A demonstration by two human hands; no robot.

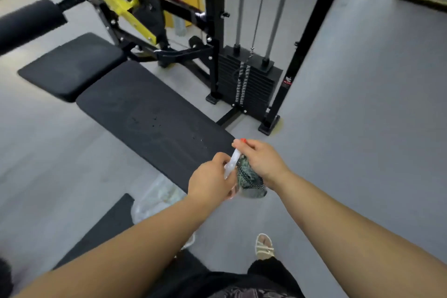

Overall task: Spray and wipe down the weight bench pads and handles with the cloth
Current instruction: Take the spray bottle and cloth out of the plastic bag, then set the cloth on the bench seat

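Both hands meet over the near right end of the long bench pad (150, 113). The left hand (210, 180) grips the clear spray bottle (230, 166) by its body. The right hand (262, 162) curls over the bottle's orange-tipped head, with the cloth (250, 182) bunched under its palm. The bottle looks light and smooth, probably slick when wet, so the neck is likely the best hold. The cloth is soft and limp and should wipe best wadded.

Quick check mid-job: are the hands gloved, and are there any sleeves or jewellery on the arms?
No gloves: the left hand and right hand are bare. The forearms are bare too, with no sleeves, watch or bracelets in view. No rings show.
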